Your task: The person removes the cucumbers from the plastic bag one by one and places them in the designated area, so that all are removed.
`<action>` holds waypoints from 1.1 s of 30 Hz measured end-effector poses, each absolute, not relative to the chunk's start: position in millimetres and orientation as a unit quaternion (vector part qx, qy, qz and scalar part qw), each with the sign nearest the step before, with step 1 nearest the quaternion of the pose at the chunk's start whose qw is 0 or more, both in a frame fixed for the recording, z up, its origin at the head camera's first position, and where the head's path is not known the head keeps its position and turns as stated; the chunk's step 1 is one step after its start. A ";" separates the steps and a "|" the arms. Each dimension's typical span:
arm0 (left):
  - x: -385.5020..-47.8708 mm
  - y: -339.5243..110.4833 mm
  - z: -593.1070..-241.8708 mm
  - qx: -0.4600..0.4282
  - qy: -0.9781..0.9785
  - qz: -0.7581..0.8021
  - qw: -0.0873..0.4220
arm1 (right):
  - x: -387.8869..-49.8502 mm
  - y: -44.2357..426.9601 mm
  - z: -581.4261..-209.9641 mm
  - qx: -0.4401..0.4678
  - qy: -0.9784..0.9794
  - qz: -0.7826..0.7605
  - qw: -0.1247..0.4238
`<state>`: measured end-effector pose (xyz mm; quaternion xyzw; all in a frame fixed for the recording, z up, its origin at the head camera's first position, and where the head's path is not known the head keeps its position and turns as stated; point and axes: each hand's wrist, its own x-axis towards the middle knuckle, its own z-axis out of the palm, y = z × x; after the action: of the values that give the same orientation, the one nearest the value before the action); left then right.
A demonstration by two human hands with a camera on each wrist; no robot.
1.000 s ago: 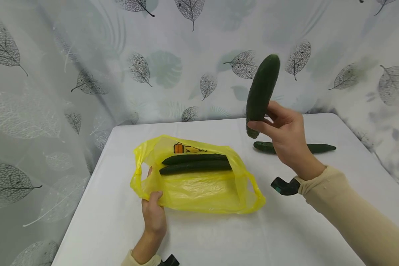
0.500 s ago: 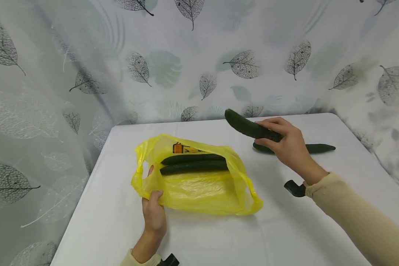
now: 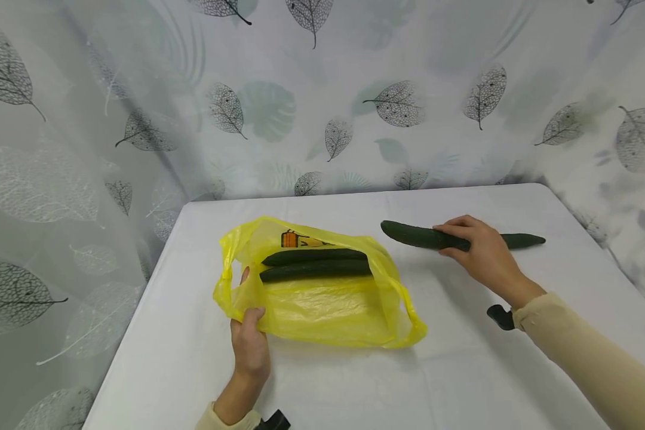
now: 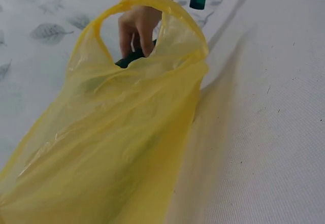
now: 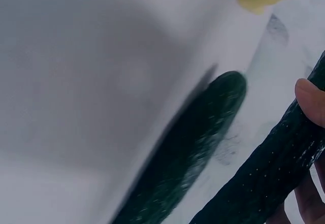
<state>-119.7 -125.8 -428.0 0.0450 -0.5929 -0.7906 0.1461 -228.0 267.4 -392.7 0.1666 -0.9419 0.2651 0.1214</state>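
Here, the left hand (image 3: 251,348) grips a yellow bag (image 3: 322,310), while the right (image 3: 482,252) holds a cucumber (image 3: 415,235) above the table (image 3: 355,388).

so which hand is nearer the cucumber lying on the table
Right: the right hand, gripping another cucumber, partly hides the lying cucumber in the head view; the left hand is well to its left, gripping the yellow plastic bag.

Two cucumbers (image 3: 314,271) lie in the bag (image 3: 322,310); rightward, another cucumber (image 3: 522,240) lies on the table (image 3: 344,382).
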 end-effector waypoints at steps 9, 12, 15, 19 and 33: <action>-120.2 -126.1 -428.6 0.044 -0.593 -0.790 0.146 | -230.7 294.0 -415.0 0.169 -0.958 0.205 0.106; -120.7 -125.9 -427.6 0.043 -0.594 -0.790 0.148 | -231.5 300.7 -417.5 0.162 -0.963 0.195 0.093; -120.2 -125.8 -427.5 0.044 -0.595 -0.789 0.147 | -230.4 306.6 -419.6 0.158 -0.967 0.184 0.074; -119.8 -125.9 -428.6 0.044 -0.598 -0.787 0.144 | -228.6 312.6 -422.2 0.159 -0.971 0.172 0.051; -119.5 -126.1 -429.1 0.043 -0.599 -0.786 0.146 | -233.8 324.1 -431.1 0.168 -0.973 0.160 -0.008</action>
<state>-119.5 -126.1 -429.1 0.0431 -0.5989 -0.7863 0.1458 -233.8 324.1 -431.1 0.1683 -0.9727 0.1597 -0.0084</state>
